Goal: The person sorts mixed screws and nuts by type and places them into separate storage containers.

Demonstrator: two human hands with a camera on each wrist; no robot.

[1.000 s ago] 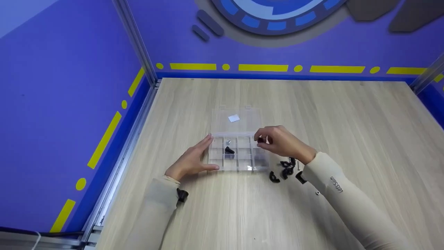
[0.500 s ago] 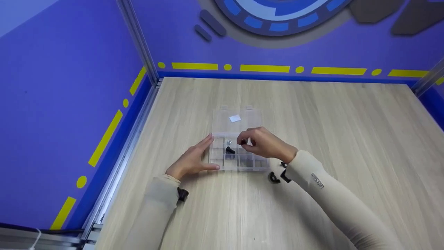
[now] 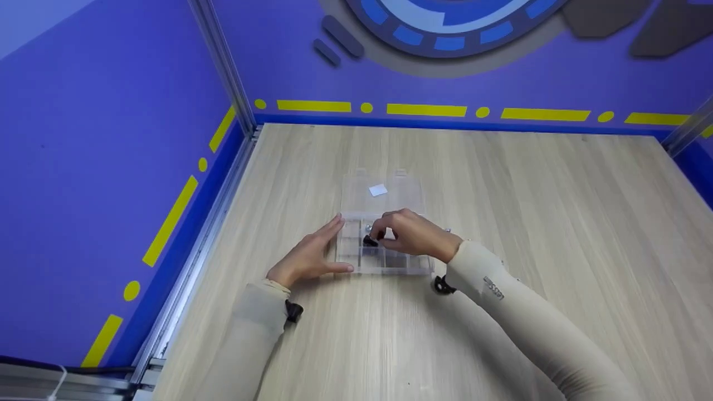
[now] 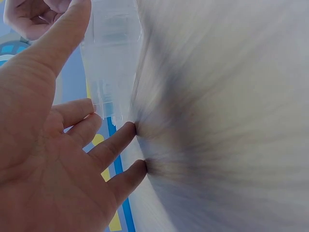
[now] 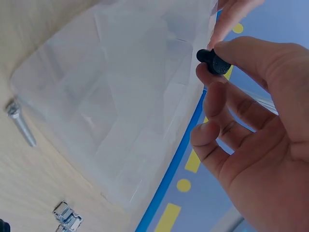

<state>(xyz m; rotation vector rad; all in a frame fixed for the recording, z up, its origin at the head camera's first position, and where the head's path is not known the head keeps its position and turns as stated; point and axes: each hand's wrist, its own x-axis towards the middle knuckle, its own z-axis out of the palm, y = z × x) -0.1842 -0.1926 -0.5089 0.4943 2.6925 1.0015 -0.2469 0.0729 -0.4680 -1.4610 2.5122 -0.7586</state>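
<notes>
A clear plastic compartment box [image 3: 345,245] lies on the table, its see-through lid [image 3: 356,195] folded back behind it. My left hand [image 3: 309,253] touches the box's left side, thumb and fingers spread straight. Over the middle compartments, my right hand [image 3: 415,234] pinches a small black plastic piece [image 5: 215,62] between thumb and index finger. In the head view that piece is mostly hidden by the fingers. A black part [image 3: 369,241] sits in a compartment just left of the fingertips, and a small shiny metal piece [image 3: 368,228] lies behind it.
A curved black part [image 3: 444,285] lies on the table by the right sleeve, which covers other loose parts. Beside the box lie a metal bolt [image 5: 21,125] and a small metal fitting [image 5: 67,217]. A white label [image 3: 377,190] is on the lid.
My right hand has moved left from the box's right edge to its middle, carrying the black piece. Its sleeve now covers most of the loose parts. My left hand has stayed in place.
</notes>
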